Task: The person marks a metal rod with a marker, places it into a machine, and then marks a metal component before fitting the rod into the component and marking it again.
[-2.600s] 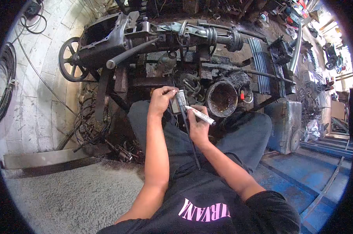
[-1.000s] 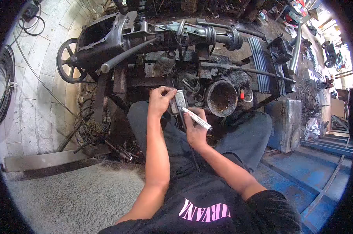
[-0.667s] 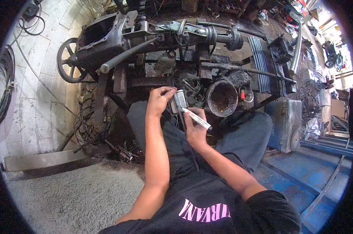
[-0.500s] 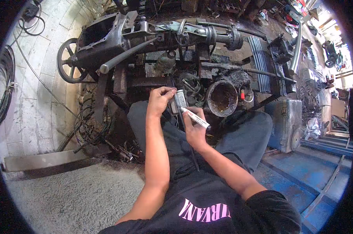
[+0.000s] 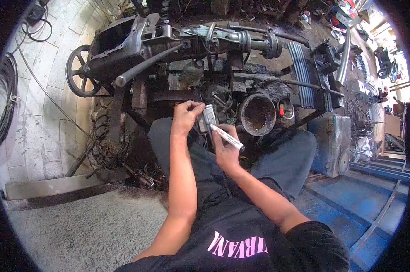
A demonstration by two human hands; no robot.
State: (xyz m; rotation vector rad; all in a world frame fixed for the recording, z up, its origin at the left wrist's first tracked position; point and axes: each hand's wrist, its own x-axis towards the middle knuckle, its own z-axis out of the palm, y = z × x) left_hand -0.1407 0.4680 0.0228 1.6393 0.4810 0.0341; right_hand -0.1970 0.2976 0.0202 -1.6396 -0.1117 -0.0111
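Note:
My right hand is closed around a white marker with red and dark lettering. The marker slants up to the left, and its tip end is at a narrow grey metal piece. My left hand pinches the upper end of that piece between thumb and fingertips. Both hands are above my lap, close together. Part of the piece's lower end is hidden by the right hand and marker.
A round metal bowl with dark brown contents stands right of my hands. Behind is a heavy machine with a long bar and a handwheel. A blue-grey metal case is beside my right knee; coiled cables lie at left.

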